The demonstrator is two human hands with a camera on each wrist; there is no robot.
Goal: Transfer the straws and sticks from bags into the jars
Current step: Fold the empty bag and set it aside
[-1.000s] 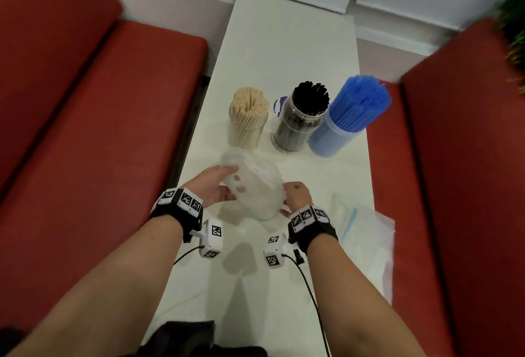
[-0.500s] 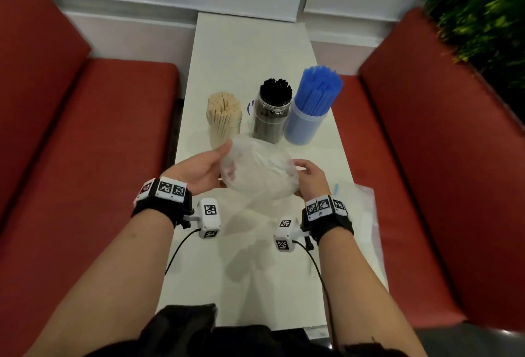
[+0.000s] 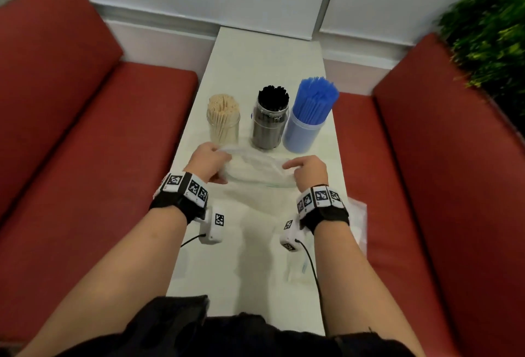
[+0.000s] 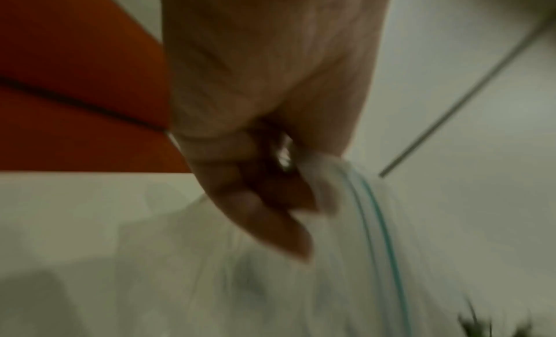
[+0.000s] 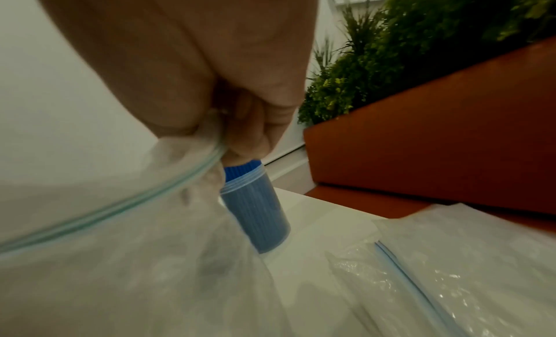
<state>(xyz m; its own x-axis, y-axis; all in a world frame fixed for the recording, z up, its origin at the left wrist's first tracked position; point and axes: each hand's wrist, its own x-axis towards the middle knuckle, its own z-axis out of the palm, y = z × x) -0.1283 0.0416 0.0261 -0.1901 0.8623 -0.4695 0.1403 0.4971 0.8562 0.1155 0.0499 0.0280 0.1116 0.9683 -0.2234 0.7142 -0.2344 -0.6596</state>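
Narrow white table [image 3: 264,52] between red benches [image 3: 85,140]; three filled jars in a row: sticks [image 3: 223,118], black straws [image 3: 271,118], blue straws [image 3: 308,118]. Left hand [image 3: 208,162] and right hand [image 3: 308,170] each pinch an end of a clear bag [image 3: 257,170], held just before the jars. Bag looks empty; likely the clearing-away step. Next: set it with the spent bag [image 5: 451,259] at right. Left wrist view blurred; bag contents uncertain.

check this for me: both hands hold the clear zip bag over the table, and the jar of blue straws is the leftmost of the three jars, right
Not quite. Both the left hand and right hand do hold the clear zip bag, but the head view shows the jar of blue straws rightmost; the jar of wooden sticks is leftmost.
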